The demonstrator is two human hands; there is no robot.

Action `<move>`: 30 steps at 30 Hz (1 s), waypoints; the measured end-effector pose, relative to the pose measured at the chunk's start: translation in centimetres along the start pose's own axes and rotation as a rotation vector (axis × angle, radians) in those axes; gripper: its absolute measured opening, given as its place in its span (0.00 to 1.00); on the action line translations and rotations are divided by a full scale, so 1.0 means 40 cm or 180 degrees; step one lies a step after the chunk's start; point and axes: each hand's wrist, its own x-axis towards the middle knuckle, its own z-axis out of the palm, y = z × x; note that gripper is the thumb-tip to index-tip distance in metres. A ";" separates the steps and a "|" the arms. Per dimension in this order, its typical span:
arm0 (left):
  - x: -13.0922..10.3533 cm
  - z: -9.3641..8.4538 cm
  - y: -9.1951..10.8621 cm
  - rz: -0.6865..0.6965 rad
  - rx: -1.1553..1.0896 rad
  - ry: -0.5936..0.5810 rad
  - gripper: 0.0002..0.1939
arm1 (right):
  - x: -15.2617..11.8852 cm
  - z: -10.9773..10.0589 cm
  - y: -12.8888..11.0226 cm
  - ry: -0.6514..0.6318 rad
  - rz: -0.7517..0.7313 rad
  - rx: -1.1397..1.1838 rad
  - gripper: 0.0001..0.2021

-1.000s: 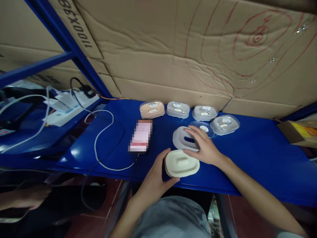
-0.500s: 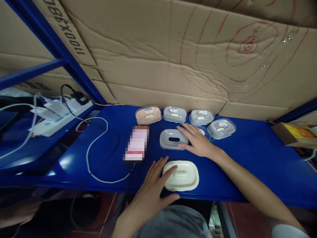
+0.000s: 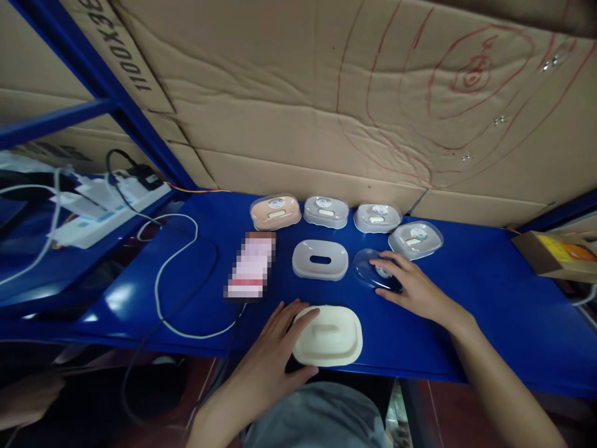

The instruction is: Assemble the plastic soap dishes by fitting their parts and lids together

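Note:
My right hand [image 3: 410,286] grips a clear plastic lid [image 3: 366,267], fingers over its top and thumb at its near edge. A round label on the lid is partly hidden by the fingers. My left hand [image 3: 280,345] rests with fingers apart at the left side of a cream oval dish [image 3: 333,348], its index finger lying over the rim. That dish has a raised bar in its middle. Beyond it sits a pale grey oval tray [image 3: 303,264] with a dark slot through its centre, touched by neither hand.
Several lidded soap boxes line the back: one peach [image 3: 275,214], the others grey [image 3: 326,214]. A phone [image 3: 252,264] on a white cable lies left. Further left is a loaded power strip [image 3: 102,218]; at right, a cardboard box [image 3: 555,258]. Another person's hand [image 3: 32,398] shows lower left.
My right hand has left the grey tray and moved right onto the clear lid, which has come nearer to me. My left hand stays by the cream dish. The view has shifted slightly.

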 end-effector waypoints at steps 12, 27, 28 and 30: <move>-0.014 -0.011 0.011 -0.0132 -0.0047 -0.0116 0.52 | 0.087 -0.044 -0.069 0.0502 -0.0529 0.0358 0.26; 0.004 -0.003 -0.012 -0.0210 -0.0373 -0.0144 0.49 | 0.420 0.054 -0.030 0.0380 -0.1304 0.0136 0.21; 0.007 -0.005 -0.013 -0.0194 -0.0399 -0.0127 0.49 | 0.420 0.054 -0.029 0.0374 -0.1303 0.0147 0.21; 0.014 -0.007 -0.016 -0.0150 -0.0448 -0.0062 0.49 | 0.414 0.055 -0.033 0.0346 -0.1302 0.0153 0.19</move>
